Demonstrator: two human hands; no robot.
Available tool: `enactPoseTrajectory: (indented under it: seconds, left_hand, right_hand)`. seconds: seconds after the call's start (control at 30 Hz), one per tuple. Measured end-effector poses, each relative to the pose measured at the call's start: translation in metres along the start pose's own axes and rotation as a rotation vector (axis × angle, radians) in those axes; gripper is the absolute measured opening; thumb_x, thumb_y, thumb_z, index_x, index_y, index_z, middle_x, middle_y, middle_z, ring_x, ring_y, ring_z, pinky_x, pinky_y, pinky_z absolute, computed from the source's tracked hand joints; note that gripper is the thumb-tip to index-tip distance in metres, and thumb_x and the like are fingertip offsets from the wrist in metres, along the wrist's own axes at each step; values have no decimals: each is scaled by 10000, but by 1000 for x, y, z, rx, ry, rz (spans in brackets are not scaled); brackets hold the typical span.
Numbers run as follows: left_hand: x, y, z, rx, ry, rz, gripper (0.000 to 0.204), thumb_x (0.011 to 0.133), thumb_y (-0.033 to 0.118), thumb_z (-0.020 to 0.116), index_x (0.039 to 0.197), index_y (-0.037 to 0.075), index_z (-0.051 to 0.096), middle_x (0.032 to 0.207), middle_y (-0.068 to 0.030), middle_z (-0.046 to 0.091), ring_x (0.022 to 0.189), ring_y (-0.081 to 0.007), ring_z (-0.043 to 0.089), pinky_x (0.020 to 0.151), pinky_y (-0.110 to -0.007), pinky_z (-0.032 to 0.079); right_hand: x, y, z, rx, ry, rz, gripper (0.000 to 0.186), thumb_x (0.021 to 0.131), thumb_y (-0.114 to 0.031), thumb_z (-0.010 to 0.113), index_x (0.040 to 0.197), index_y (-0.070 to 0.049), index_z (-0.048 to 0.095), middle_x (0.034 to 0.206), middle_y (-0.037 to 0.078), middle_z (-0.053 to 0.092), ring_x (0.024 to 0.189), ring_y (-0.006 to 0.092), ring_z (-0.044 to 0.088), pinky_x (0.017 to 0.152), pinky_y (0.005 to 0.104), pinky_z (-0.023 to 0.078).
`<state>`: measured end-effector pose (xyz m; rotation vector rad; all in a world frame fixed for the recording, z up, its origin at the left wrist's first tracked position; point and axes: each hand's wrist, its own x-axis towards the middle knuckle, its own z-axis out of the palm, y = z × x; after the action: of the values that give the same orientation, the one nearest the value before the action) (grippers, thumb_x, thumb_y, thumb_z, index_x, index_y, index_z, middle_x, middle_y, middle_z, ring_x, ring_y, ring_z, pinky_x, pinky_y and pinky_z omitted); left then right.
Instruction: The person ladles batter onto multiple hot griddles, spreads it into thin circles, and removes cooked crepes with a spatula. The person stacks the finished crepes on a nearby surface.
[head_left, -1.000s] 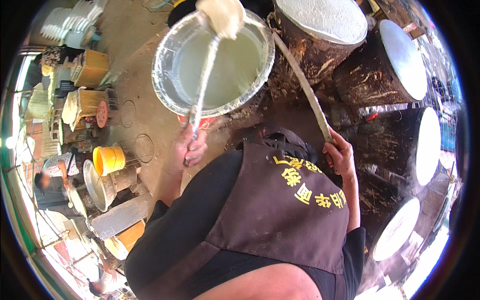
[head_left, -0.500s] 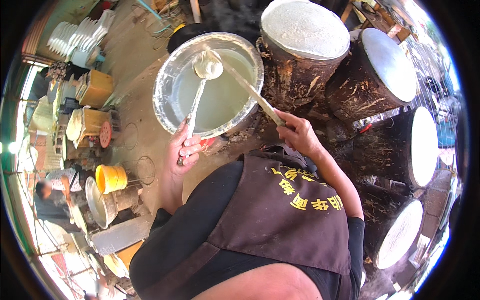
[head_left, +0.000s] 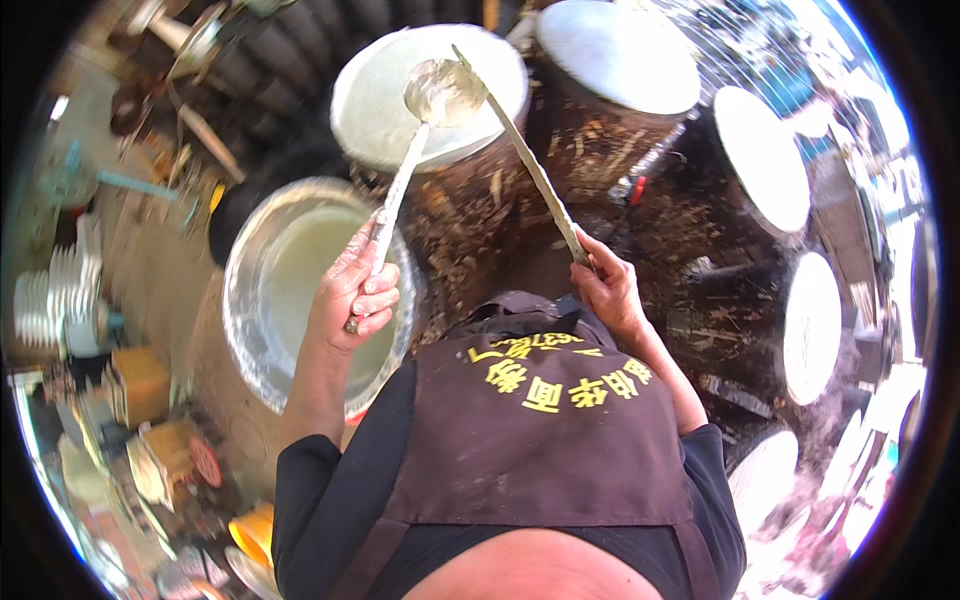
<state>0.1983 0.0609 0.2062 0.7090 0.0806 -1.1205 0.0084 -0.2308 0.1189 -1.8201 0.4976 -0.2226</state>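
Observation:
My left hand is closed around the handle of a ladle, caked with pale residue. The ladle's bowl is over the round white top of a dark drum; whether it touches I cannot tell. A long flat stick is gripped in my right hand, its far end crossing beside the ladle bowl. Left of the drum stands a wide metal basin of cloudy, pale liquid, partly hidden behind my left hand and forearm.
More dark drums with round white tops curve around the right, including a far drum and a right-hand drum. Steam rises at lower right. At left are a stack of white objects, a wooden box and a yellow bucket.
The ladle and stick have moved from above the basin to over the nearest drum top. My view has turned right, so the basin now sits lower and further left. Both hands keep their holds.

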Motion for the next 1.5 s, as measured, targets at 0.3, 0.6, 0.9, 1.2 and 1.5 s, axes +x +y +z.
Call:
enactPoseTrajectory:
  seconds: [0.3,0.6,0.9,1.2,1.5]
  left_hand:
    - [217,-20,144,91,-256,-275,279,1019,176,378,1291,198,432,710,0,408,473,-42,379,337,-190,337]
    - [313,-83,241,966,-42,112,289,941,171,540,1224,121,515,619,35,430,410,-42,355,334,-197,297]
    - [307,-2,217,2386,415,945,440,886,198,534,1303,334,499,843,-127,674,738,-364,675,634,-482,548]
    - [190,61,205,1015,150,600,422,941,121,537,1355,111,461,666,45,499,459,-67,444,408,-232,384]
    - [23,30,132,340,-292,194,499,1013,142,425,1475,93,242,656,15,373,422,-36,334,350,-175,274]
  right_hand:
    - [19,21,-164,-332,374,-133,475,825,-27,607,1296,-66,554,1215,169,625,1123,253,617,930,317,475]
    - [44,-5,-240,-626,452,-10,532,816,-95,600,1339,-126,510,1022,236,640,970,395,610,857,444,469]
    - [54,23,-190,-651,504,80,456,890,-173,547,1341,-191,485,854,220,593,780,414,629,708,506,506]
    - [32,10,-135,-378,581,-80,464,861,-109,573,1320,-85,510,973,228,653,877,353,655,777,400,509]
    - [84,-10,-78,-379,536,-52,479,843,-91,559,1318,-109,500,1072,214,653,949,357,646,902,414,499]
